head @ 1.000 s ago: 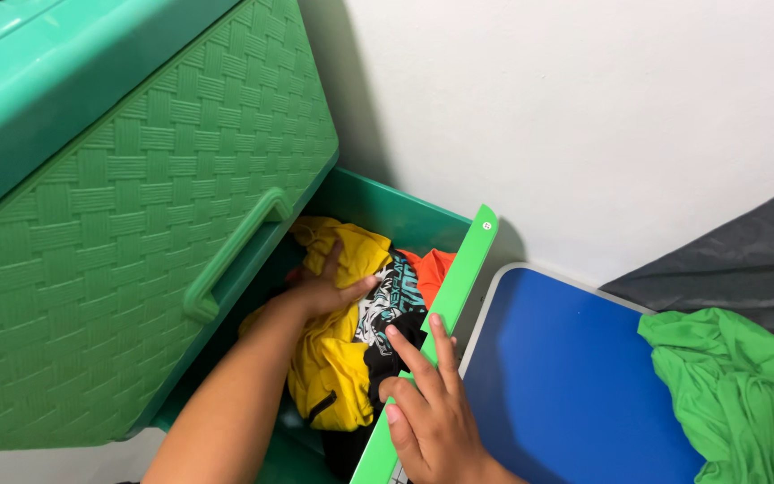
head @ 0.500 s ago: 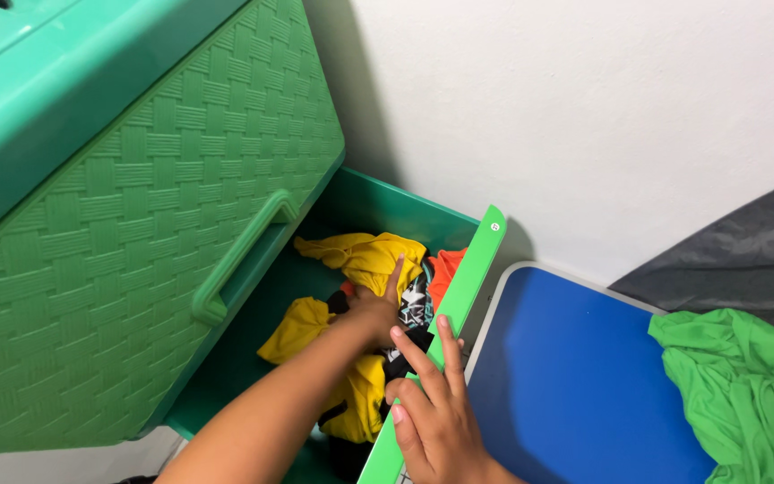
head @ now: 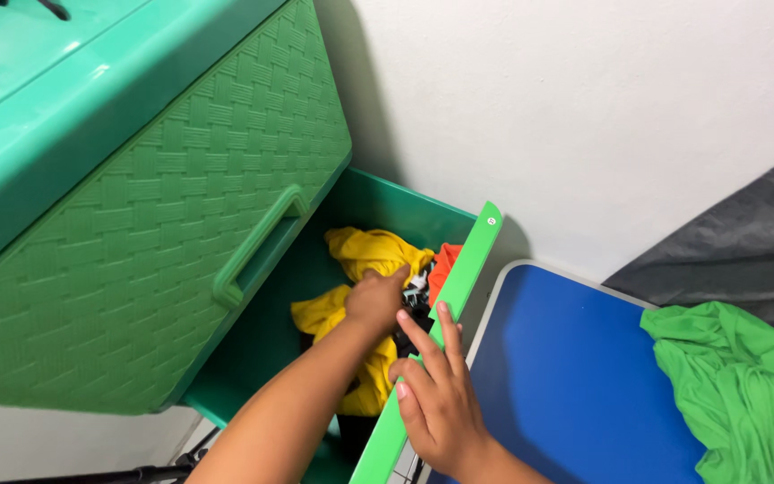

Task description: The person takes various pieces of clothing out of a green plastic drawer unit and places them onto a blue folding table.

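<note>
Two hands work in an open green drawer [head: 459, 278] under a woven green chest [head: 136, 233]: the left hand [head: 376, 298] clutches yellow cloth [head: 374, 255] inside, the right hand [head: 436, 394] lies flat, fingers spread, on the drawer's front edge, beside a blue surface [head: 566, 376] bearing a green garment [head: 736, 385].

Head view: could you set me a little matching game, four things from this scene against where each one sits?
Things:
1. left hand
2. right hand
3. green cloth
4. orange cloth

Places:
A. heaped on the blue surface
B. inside the open drawer, on the yellow cloth
C. fingers laid on the drawer front
D. in the drawer, tucked against the inside of its front

Pairs: 1-B, 2-C, 3-A, 4-D
</note>
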